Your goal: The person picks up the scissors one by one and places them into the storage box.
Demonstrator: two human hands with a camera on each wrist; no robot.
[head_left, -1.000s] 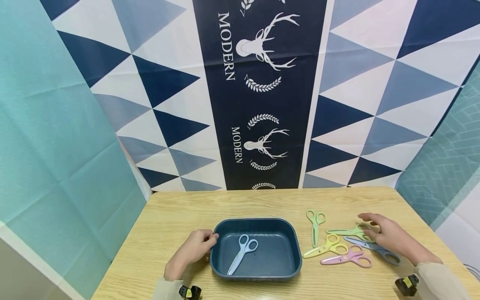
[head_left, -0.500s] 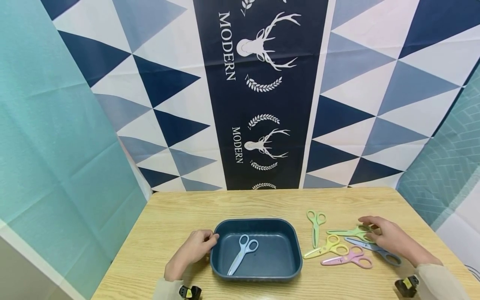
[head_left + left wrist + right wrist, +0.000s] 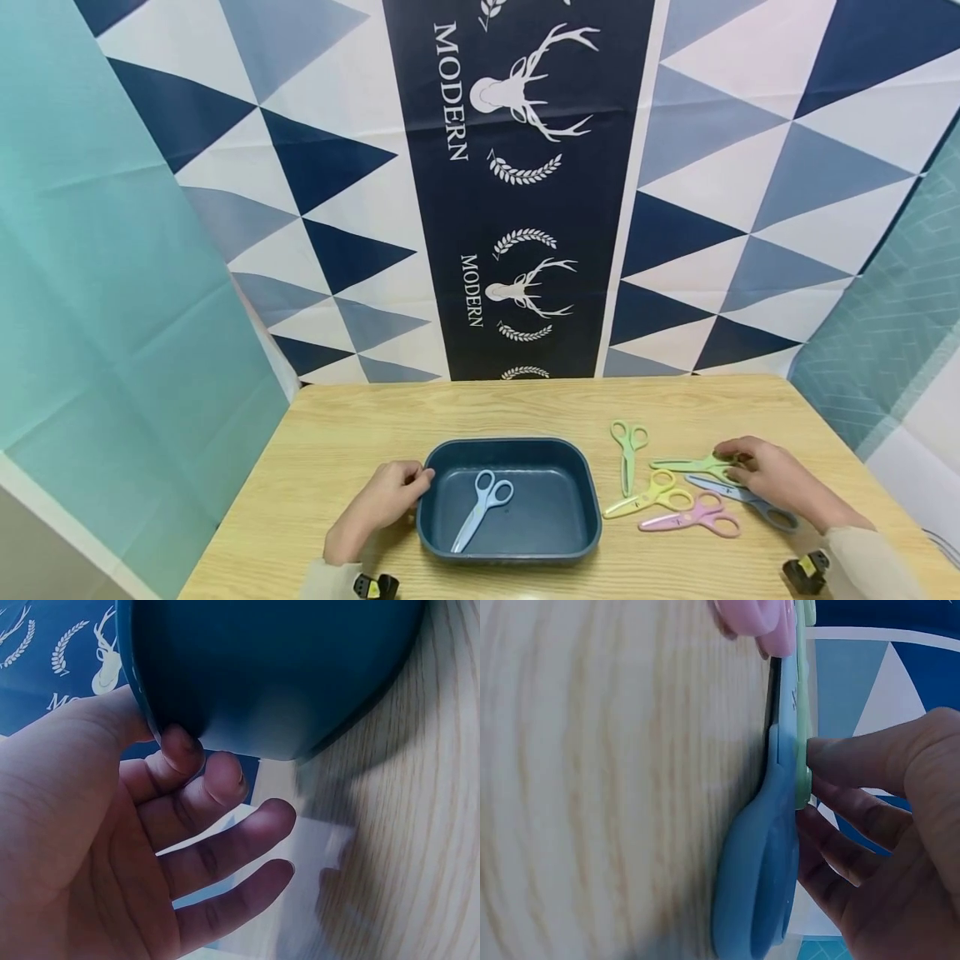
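My left hand [image 3: 390,493] pinches the left rim of a dark blue rectangular tray [image 3: 551,510] between thumb and forefinger. In the left wrist view its other fingers [image 3: 232,851] spread loosely below the rim. Light blue scissors [image 3: 474,518] lie inside the tray, handles toward the back. At the right, my right hand [image 3: 772,477] pinches the handle end of green scissors [image 3: 684,465], partly covering the loops. The right wrist view has the thumb and fingers on the green handle [image 3: 803,780], right beside darker blue scissors [image 3: 757,855] on the table.
Yellow scissors [image 3: 652,495] and pink scissors [image 3: 693,518] lie close together in front of the green pair. Another green pair of scissors [image 3: 628,457] points toward the front, between the tray and the pile. A patterned cloth [image 3: 525,208] hangs behind the wooden table [image 3: 360,417].
My right hand has lowered slightly and its fingers have closed in on the green scissors' handle. The left hand and the tray stay put.
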